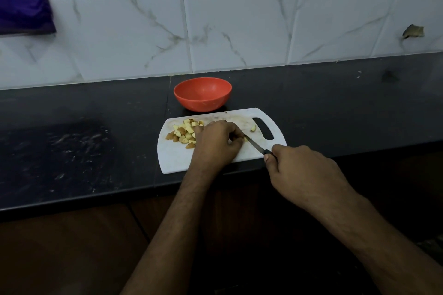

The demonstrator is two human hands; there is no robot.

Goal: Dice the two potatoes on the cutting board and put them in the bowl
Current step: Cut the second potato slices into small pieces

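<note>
While a small black-handled knife [257, 147] is gripped by the right hand [299, 170], firm, slippery potato remnant, mostly hidden, is pinned under the curled left hand [217, 142].

Home kitchen; dark counter [72, 151]; marble-look wall tiles [239, 26]

two bare forearms in shot, coming up from the bottom edge, no sleeves showing anywhere along them. fine dark hair runs along both forearms. left hand [215, 143] bare, no ring, no watch, no band at the wrist. right hand [304, 170] bare too, nothing on its fingers or wrist, a short thumbnail showing pale at the front. no gloves on either hand.
</note>
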